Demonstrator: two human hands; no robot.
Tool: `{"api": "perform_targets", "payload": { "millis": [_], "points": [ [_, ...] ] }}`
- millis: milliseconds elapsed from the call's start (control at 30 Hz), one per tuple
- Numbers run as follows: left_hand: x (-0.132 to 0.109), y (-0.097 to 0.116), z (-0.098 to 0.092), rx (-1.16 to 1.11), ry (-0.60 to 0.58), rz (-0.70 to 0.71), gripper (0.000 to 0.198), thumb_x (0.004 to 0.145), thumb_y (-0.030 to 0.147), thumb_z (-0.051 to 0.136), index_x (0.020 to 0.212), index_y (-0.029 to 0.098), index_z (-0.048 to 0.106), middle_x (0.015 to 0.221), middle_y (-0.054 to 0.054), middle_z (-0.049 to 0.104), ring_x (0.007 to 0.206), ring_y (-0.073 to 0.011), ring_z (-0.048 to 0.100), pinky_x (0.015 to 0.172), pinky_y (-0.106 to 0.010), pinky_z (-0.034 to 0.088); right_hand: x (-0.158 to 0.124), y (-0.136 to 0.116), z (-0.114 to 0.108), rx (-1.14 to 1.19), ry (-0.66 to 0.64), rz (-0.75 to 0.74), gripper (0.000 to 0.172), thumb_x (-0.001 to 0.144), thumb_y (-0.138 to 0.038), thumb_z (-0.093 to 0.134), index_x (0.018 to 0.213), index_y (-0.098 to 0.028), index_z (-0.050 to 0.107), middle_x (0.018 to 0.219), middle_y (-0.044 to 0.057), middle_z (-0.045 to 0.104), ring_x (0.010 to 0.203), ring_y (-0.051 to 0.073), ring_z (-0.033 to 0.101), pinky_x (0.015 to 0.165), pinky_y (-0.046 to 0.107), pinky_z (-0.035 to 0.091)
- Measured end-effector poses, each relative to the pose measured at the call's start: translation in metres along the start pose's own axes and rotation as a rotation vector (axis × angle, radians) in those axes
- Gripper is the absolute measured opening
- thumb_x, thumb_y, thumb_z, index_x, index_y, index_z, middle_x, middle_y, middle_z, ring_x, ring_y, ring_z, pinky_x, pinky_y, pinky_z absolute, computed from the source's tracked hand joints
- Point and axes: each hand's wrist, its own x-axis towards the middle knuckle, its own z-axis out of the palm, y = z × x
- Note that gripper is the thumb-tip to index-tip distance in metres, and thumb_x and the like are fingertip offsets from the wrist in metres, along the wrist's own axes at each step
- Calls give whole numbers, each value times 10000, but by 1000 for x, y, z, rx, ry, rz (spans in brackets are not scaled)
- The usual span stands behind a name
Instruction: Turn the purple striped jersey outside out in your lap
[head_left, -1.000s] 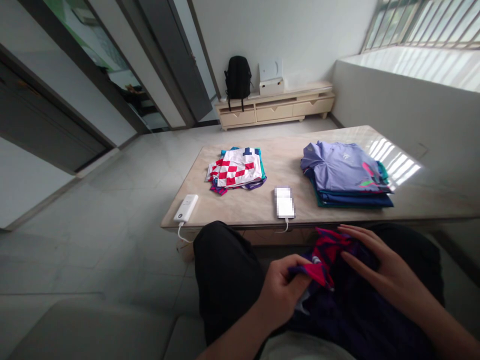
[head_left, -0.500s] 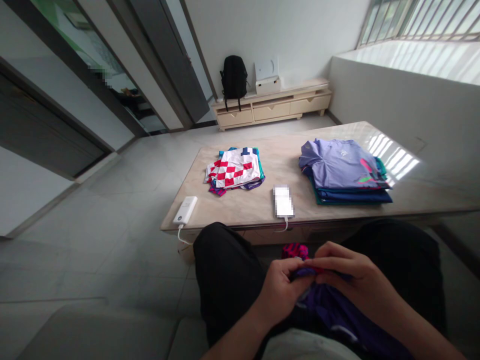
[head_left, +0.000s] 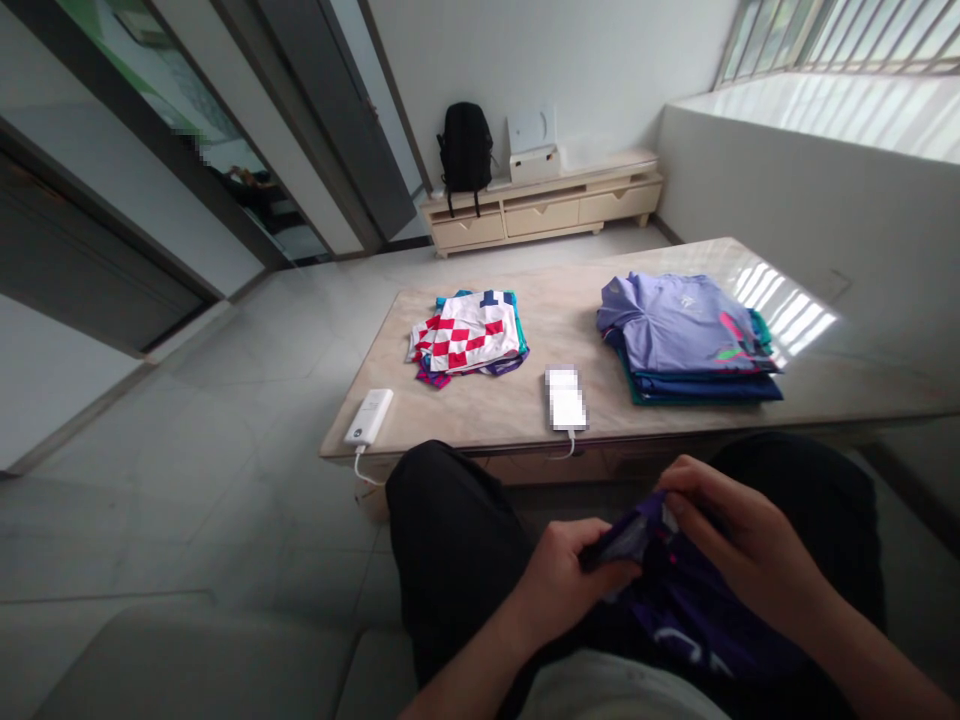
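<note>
We hold a purple shirt on our lap, nearest the camera. Left hand is pinched on its near-left edge; right hand is curled over its far-right edge, fingers closed on the cloth. Beyond the knees, on the table: power bank near left, phone centre. Farther: checked pile left, folded stack right. Far wall: backpack.
</note>
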Motion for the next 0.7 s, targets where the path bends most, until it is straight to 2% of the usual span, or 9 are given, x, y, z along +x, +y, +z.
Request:
{"api": "perform_targets", "payload": {
  "millis": [133, 233, 367, 433, 567, 700],
  "points": [
    [0, -13, -11, 184, -8, 14, 287, 866, 438, 761, 899, 154, 776, 833, -7, 708, 775, -162, 608, 690, -240, 410, 5, 7, -23, -78, 169, 104, 221, 979, -411, 562, 1040, -215, 645, 814, 13, 644, 643, 123, 584, 556, 187, 475],
    [-1, -19, -24, 226, 22, 43, 231, 914, 390, 720, 974, 177, 787, 938, -22, 754, 882, -188, 672, 799, -258, 458, 11, 8, -45, -180, 290, 122, 255, 922, -437, 621, 1006, -203, 676, 733, 3, 658, 584, 115, 589, 521, 173, 466],
    [-5, -13, -45, 231, 79, 84, 202, 971, 301, 642, 1088, 204, 775, 1076, -37, 772, 1001, -201, 698, 919, -280, 490, 15, 7, -67, -290, 395, 111, 251, 851, -430, 663, 983, -225, 723, 687, -12, 690, 541, 106, 609, 520, 162, 472],
    [-8, -7, -54, 230, 129, 126, 221, 965, 238, 635, 1149, 219, 756, 1138, -35, 764, 1062, -201, 694, 973, -288, 490, 15, 8, -74, -297, 384, 111, 255, 830, -440, 671, 981, -244, 735, 693, -20, 703, 522, 104, 607, 513, 166, 474],
    [-15, 9, -65, 243, 224, 316, 246, 992, 206, 564, 1179, 213, 723, 1185, -53, 740, 1127, -206, 673, 1015, -309, 487, 13, 12, -87, -333, 327, 44, 255, 814, -477, 690, 935, -263, 755, 768, -8, 750, 517, 112, 629, 492, 172, 492],
    [-21, 21, -68, 268, 275, 442, 220, 996, 209, 537, 1126, 198, 713, 1097, -57, 743, 1041, -196, 691, 947, -303, 512, 13, 16, -96, -340, 295, -38, 309, 821, -578, 712, 911, -289, 777, 901, 9, 792, 695, 158, 734, 630, 190, 568]
  ]
}}
